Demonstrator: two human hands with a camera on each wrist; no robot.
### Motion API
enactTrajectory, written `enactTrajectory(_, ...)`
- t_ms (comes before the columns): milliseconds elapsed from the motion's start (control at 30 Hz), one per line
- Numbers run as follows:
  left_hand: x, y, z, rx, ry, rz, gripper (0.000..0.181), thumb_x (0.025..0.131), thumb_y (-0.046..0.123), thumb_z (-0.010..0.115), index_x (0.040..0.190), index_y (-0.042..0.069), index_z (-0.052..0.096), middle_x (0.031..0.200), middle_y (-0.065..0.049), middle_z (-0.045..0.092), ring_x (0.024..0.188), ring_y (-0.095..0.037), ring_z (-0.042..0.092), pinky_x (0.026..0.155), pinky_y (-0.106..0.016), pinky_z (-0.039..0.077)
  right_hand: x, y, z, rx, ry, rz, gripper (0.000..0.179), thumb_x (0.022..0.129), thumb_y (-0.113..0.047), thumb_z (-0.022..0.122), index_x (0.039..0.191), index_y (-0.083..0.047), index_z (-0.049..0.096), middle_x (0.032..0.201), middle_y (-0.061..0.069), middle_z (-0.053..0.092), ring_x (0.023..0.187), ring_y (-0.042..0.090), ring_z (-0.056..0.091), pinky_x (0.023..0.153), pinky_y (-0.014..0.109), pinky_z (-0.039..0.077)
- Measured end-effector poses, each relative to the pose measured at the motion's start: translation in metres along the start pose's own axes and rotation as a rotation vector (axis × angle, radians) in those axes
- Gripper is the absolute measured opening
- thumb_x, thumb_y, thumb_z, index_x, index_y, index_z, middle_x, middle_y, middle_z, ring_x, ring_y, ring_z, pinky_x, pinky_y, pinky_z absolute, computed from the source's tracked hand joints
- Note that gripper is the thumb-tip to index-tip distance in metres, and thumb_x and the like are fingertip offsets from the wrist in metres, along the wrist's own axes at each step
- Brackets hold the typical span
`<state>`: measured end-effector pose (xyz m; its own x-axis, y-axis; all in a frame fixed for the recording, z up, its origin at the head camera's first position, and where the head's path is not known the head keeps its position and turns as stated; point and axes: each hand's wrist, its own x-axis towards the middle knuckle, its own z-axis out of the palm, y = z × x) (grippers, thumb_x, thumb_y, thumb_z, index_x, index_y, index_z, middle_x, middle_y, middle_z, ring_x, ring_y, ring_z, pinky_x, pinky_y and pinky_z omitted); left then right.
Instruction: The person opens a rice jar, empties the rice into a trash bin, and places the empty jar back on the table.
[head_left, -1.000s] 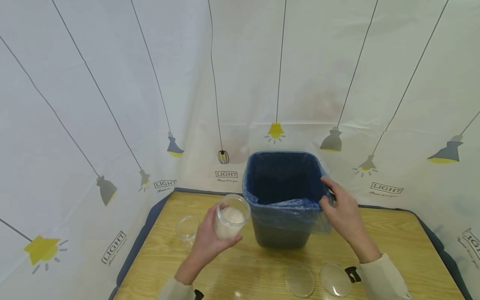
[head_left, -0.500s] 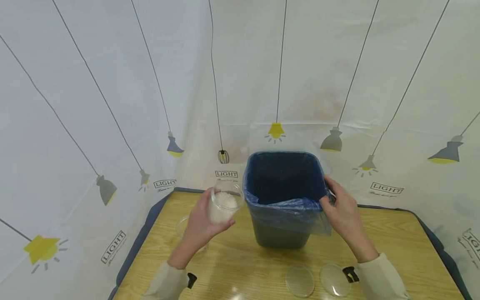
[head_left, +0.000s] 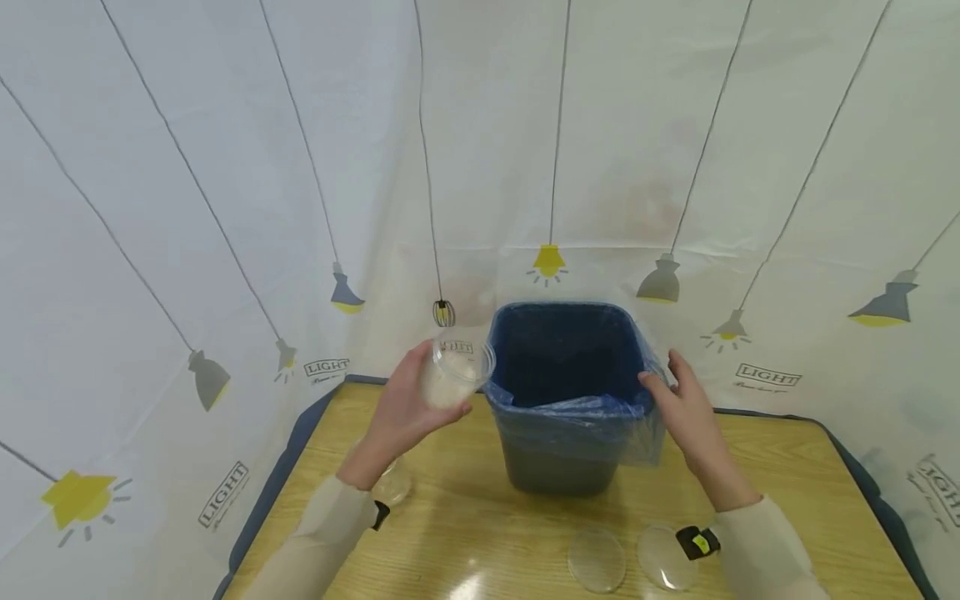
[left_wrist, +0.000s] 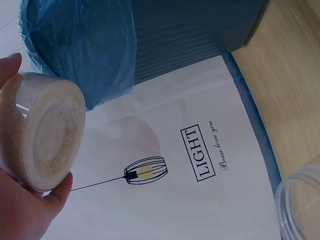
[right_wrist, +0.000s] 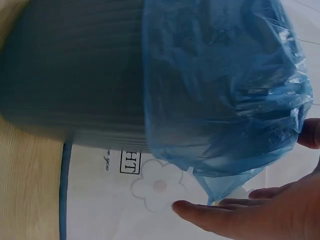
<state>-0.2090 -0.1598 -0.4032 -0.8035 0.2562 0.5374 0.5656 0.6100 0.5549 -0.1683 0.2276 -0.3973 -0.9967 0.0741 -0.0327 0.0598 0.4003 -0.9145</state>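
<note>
The left grip [head_left: 405, 396] held a clear jar [left_wrist: 55, 135] of white grains [head_left: 447, 385], tilted, its rim just beside the nearest edge of the ribbed bin [head_left: 558, 471]. The bin's wide mouth gaped open between both grips. The right grip [head_left: 686, 412] stood wide, thumb against crinkled blue film [right_wrist: 225, 75]. By the right sleeve [head_left: 757, 550], flat clear discs [head_left: 597, 560] lay on the wood-grained surface [head_left: 442, 533].

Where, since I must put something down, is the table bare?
Bare table: right of the bin, beyond the right sleeve; between the left sleeve and the clear discs. Crowded: at the clear jar beside the left sleeve, and at the discs.
</note>
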Motion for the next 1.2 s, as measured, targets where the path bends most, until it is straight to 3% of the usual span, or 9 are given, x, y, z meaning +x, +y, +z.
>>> enactTrajectory(233, 0.012, 0.001, 0.0, 0.081, -0.028, 0.024, 0.097, 0.071, 0.037, 0.093, 0.147, 0.001, 0.045, 0.133, -0.019, 0.06, 0.11, -0.033, 0.061, 0.084, -0.05, 0.056, 0.01, -0.001, 0.0, 0.106, -0.133, 0.145, 0.085, 0.109, -0.042, 0.043, 0.164, -0.006, -0.009, 0.17, 0.027, 0.0, 0.154, 0.048, 0.01, 0.113, 0.071, 0.029)
enactTrajectory(367, 0.015, 0.002, 0.0, 0.104, -0.034, 0.044, 0.098, 0.069, 0.037, 0.094, 0.147, 0.001, 0.046, 0.134, -0.019, 0.06, 0.112, -0.034, 0.061, 0.088, -0.05, 0.055, 0.013, -0.001, 0.005, 0.063, -0.118, 0.112, 0.076, 0.11, -0.038, 0.04, 0.164, 0.001, 0.004, 0.168, 0.03, 0.011, 0.153, 0.048, 0.016, 0.116, 0.066, 0.028)
enactTrajectory(400, 0.015, 0.003, 0.0, 0.109, -0.035, 0.048, 0.098, 0.069, 0.036, 0.094, 0.148, 0.001, 0.046, 0.134, -0.019, 0.06, 0.113, -0.034, 0.061, 0.088, -0.05, 0.055, 0.013, 0.0, 0.007, 0.038, -0.099, 0.083, 0.069, 0.11, -0.037, 0.04, 0.162, 0.004, 0.018, 0.163, 0.032, 0.024, 0.15, 0.047, 0.026, 0.115, 0.062, 0.032)
enactTrajectory(433, 0.016, 0.003, 0.0, 0.114, -0.036, 0.053, 0.098, 0.069, 0.036, 0.094, 0.148, 0.001, 0.046, 0.134, -0.019, 0.06, 0.113, -0.034, 0.061, 0.088, -0.051, 0.055, 0.013, 0.0, 0.008, 0.004, -0.079, 0.047, 0.061, 0.111, -0.035, 0.039, 0.155, 0.008, 0.034, 0.152, 0.035, 0.039, 0.141, 0.047, 0.039, 0.111, 0.058, 0.039)
enactTrajectory(500, 0.016, 0.004, 0.0, 0.126, -0.038, 0.059, 0.098, 0.069, 0.036, 0.094, 0.148, 0.002, 0.047, 0.133, -0.018, 0.061, 0.113, -0.034, 0.061, 0.089, -0.051, 0.055, 0.012, 0.0, 0.01, -0.075, -0.033, -0.033, 0.044, 0.111, -0.03, 0.04, 0.12, 0.01, 0.055, 0.113, 0.03, 0.058, 0.107, 0.042, 0.057, 0.09, 0.047, 0.049)
enactTrajectory(567, 0.017, 0.005, -0.001, 0.14, -0.037, 0.063, 0.098, 0.069, 0.036, 0.094, 0.147, 0.001, 0.047, 0.132, -0.018, 0.061, 0.112, -0.034, 0.061, 0.089, -0.051, 0.055, 0.011, 0.0, 0.011, -0.143, 0.018, -0.095, 0.037, 0.111, -0.027, 0.041, 0.088, 0.001, 0.049, 0.08, 0.016, 0.049, 0.074, 0.031, 0.05, 0.069, 0.039, 0.043)
enactTrajectory(633, 0.018, 0.006, -0.001, 0.154, -0.034, 0.066, 0.097, 0.069, 0.036, 0.094, 0.147, 0.001, 0.047, 0.131, -0.018, 0.061, 0.112, -0.034, 0.061, 0.089, -0.052, 0.055, 0.011, 0.0, 0.012, -0.191, 0.059, -0.134, 0.037, 0.11, -0.024, 0.042, 0.077, -0.007, 0.039, 0.067, 0.005, 0.037, 0.061, 0.022, 0.038, 0.06, 0.035, 0.035)
enactTrajectory(1000, 0.025, 0.011, -0.003, 0.199, -0.05, 0.089, 0.096, 0.068, 0.035, 0.094, 0.144, -0.001, 0.049, 0.128, -0.019, 0.062, 0.109, -0.035, 0.062, 0.087, -0.05, 0.056, 0.005, -0.001, 0.01, -0.227, 0.114, -0.14, 0.034, 0.108, -0.021, 0.043, 0.076, -0.008, 0.046, 0.064, 0.0, 0.037, 0.061, 0.02, 0.039, 0.058, 0.034, 0.035)
enactTrajectory(1200, 0.033, 0.016, -0.005, 0.233, -0.081, 0.1, 0.096, 0.07, 0.036, 0.094, 0.146, 0.0, 0.047, 0.13, -0.019, 0.062, 0.11, -0.035, 0.062, 0.088, -0.051, 0.056, 0.002, 0.003, 0.005, -0.203, 0.072, -0.115, 0.034, 0.11, -0.025, 0.043, 0.086, -0.003, 0.053, 0.07, 0.006, 0.045, 0.065, 0.023, 0.044, 0.063, 0.035, 0.038)
